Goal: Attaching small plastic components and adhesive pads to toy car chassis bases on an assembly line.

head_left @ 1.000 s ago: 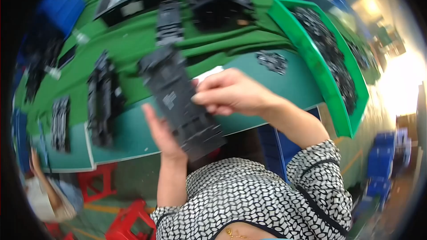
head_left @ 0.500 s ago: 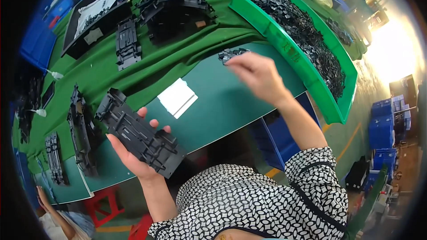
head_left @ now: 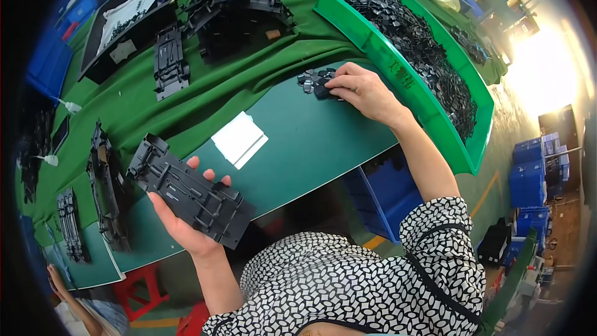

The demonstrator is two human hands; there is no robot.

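Observation:
My left hand (head_left: 189,230) is wrapped round a long black plastic chassis-like part (head_left: 193,196), thumb along one side and fingertips showing along the other. Its moulded ribs and rods face up, and it is held tilted above the table's front edge. Over the right part of the table, the fingers of my right hand (head_left: 376,96) are pinched together at a little heap of small black pieces (head_left: 308,81). A dark piece (head_left: 322,91) shows at these fingertips; its exact shape is too small to make out.
A green bin (head_left: 398,53) full of small black pieces stands at the right. Black chassis parts (head_left: 171,65) lie on the green cloth (head_left: 214,93), more at the left (head_left: 106,193). A black crate (head_left: 102,59) is behind. A white sheet (head_left: 239,140) lies mid-table. Another person's hand (head_left: 57,280) appears lower left.
My right hand has come down onto the heap of small black pieces, and its fingers now pinch there. My left hand still holds the chassis part, turned slightly. The whole view has shifted a little.

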